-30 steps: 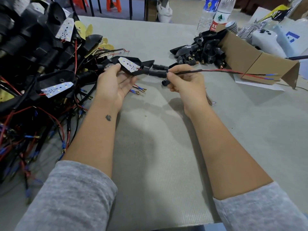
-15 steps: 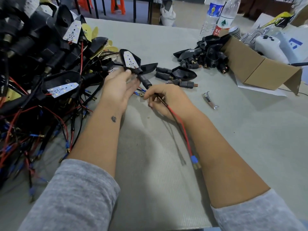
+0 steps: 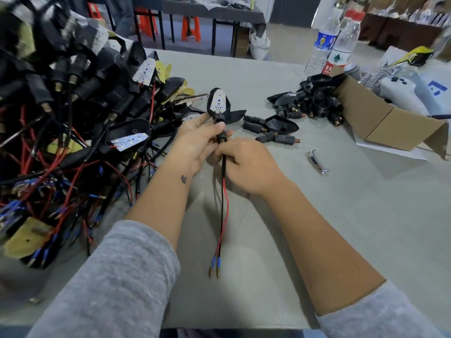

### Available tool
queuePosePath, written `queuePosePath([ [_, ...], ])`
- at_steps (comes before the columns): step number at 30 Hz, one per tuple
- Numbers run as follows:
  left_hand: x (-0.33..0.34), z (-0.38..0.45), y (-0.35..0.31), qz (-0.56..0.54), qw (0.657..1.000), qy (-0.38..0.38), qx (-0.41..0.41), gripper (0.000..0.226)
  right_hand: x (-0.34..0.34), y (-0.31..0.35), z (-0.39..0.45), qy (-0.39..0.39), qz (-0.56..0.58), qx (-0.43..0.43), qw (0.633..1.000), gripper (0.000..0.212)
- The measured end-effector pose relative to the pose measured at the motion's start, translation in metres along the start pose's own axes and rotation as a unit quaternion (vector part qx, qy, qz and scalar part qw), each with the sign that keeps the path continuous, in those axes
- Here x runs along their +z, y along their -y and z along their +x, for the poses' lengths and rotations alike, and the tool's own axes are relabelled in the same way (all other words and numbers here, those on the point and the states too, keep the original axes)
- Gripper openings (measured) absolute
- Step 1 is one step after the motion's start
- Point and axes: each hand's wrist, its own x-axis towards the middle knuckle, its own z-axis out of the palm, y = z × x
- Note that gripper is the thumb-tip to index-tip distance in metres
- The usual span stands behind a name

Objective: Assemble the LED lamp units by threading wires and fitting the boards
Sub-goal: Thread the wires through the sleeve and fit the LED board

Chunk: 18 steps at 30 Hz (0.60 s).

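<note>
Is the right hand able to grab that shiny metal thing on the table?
Probably yes, but not straight away. The shiny metal piece lies alone on bare table with nothing between it and the right hand. That hand is busy pinching the wire, so it would have to let go first.

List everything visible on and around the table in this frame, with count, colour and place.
lamp unit: one, black with white LED board, held up at centre
wire pair: one, red and black, hanging from the unit
finished units pile: many, black with red wires, left
empty housings: many, black, by the box
cardboard box: one, brown, right
water bottles: two, clear, far right
metal clip: one, silver, right of hands
left hand: holds the unit's stem
right hand: pinches the wire
</note>
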Motion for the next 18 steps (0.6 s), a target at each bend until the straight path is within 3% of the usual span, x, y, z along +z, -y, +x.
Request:
queuePosePath([
  [6, 0.006, -0.010, -0.052, 0.070, 0.996, 0.009, 0.050, 0.030, -0.009, 0.028, 0.013, -0.062, 0.031, -0.026, 0.997, 0.033],
  [12, -0.025, -0.024, -0.131, 0.243, 0.964, 0.008, 0.107, 0.027, -0.012, 0.083, 0.049, -0.077, 0.033, -0.116, 0.990, 0.032],
  [14, -0.043, -0.028, -0.157, 0.308, 0.943, -0.022, 0.127, 0.027, -0.009, 0.105, 0.065, -0.082, 0.048, -0.147, 0.985, 0.030],
  [16, -0.060, -0.029, -0.180, 0.372, 0.915, -0.066, 0.141, 0.047, -0.003, 0.127, 0.081, -0.082, 0.052, -0.165, 0.981, 0.034],
  [18, -0.074, -0.028, -0.197, 0.475, 0.857, -0.104, 0.169, 0.059, 0.005, 0.143, 0.093, -0.074, 0.047, -0.170, 0.982, 0.039],
])
